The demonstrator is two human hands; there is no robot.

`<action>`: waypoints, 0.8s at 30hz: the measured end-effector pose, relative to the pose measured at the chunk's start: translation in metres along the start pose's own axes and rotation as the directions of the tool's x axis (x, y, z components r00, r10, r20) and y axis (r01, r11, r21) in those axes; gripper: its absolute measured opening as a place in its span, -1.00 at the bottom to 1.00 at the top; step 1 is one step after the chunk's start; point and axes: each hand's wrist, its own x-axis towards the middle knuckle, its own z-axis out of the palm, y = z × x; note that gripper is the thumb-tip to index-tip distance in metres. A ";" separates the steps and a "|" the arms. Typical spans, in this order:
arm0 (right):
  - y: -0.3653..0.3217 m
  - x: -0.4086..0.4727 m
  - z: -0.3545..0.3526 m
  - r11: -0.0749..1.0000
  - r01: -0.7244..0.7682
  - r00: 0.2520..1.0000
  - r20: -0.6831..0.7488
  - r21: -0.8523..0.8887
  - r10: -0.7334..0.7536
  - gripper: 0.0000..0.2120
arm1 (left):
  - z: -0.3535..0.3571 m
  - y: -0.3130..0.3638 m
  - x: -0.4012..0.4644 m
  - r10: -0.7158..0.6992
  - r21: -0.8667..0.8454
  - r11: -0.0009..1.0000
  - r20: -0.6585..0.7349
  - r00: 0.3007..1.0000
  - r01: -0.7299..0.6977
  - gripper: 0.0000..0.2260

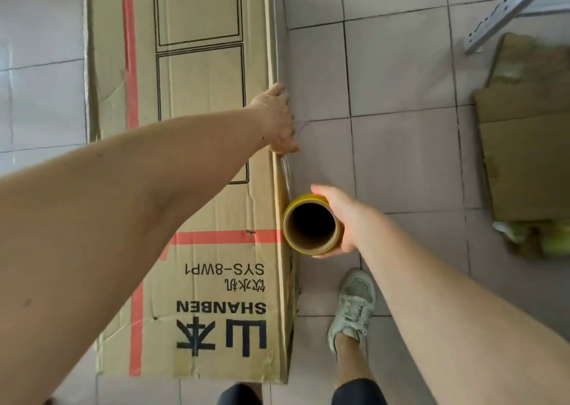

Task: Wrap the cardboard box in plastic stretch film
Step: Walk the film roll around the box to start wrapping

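Note:
A tall brown cardboard box (197,145) with red stripes and black print lies flat on the tiled floor, filling the left and middle of the head view. My left hand (277,120) presses on the box's right top edge, fingers curled down over the side. A roll of stretch film (311,224) with a yellowish rim and a cardboard core stands upright against the box's right side. My right hand (339,216) grips the roll from the right. A thin sheet of clear film (287,173) runs from the roll along the box's edge up to my left hand.
Flattened cardboard sheets (527,145) lie on the floor at the right. A grey perforated metal rail (505,9) leans at the top right. My right foot in a grey shoe (354,306) stands beside the box's near corner. Grey floor tiles (401,71) surround the box.

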 end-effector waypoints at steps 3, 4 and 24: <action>0.058 0.012 -0.003 0.929 -0.090 0.996 0.055 0.358 0.075 -0.44 | 0.000 0.000 0.003 -0.015 0.026 1.000 0.016 1.000 0.015 -0.28; 0.077 0.016 -0.001 0.877 -0.118 0.992 0.085 0.466 0.089 -0.41 | 0.000 0.001 0.005 -0.014 0.033 0.999 0.016 1.000 0.013 -0.27; 0.069 0.003 0.010 0.889 0.285 0.856 -0.321 -0.359 -0.404 -0.48 | 0.018 0.072 -0.040 0.071 0.130 0.989 0.044 0.996 -0.076 -0.26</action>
